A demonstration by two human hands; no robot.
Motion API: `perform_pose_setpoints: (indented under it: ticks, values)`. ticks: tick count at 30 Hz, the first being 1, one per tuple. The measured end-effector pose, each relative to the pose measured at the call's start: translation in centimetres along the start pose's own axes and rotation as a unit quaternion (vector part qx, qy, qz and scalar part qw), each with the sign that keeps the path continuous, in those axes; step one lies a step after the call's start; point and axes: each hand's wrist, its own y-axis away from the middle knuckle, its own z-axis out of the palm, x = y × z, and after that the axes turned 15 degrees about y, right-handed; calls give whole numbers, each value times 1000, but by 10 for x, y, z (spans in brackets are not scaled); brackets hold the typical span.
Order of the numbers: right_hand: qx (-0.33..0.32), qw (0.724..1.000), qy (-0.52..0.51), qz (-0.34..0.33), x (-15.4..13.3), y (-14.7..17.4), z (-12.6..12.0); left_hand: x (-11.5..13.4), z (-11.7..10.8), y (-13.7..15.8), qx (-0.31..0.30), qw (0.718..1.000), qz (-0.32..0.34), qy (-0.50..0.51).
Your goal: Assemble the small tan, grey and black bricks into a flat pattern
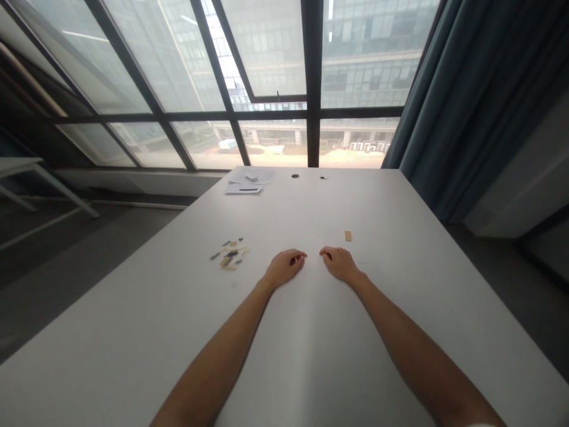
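Tan rectangular piece (348, 236) lies beyond right hand (338, 262), small tan-and-grey loose pieces (226, 261) left of left hand (287, 267). Hands apart, each curled; can't tell if either pinches anything. Careless leftward sweep could scatter those loose pieces.

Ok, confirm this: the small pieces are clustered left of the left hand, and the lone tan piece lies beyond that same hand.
No: the lone tan piece lies beyond the right hand, as the head view shows. The small pieces are clustered left of the left hand.
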Motion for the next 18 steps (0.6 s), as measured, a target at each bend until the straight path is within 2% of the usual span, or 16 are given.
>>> perform_pose_setpoints:
  ticks: [18]
  values:
    - [38,999,4,-15,14,0,18,-3,8,2,-8,1000,5,-26]
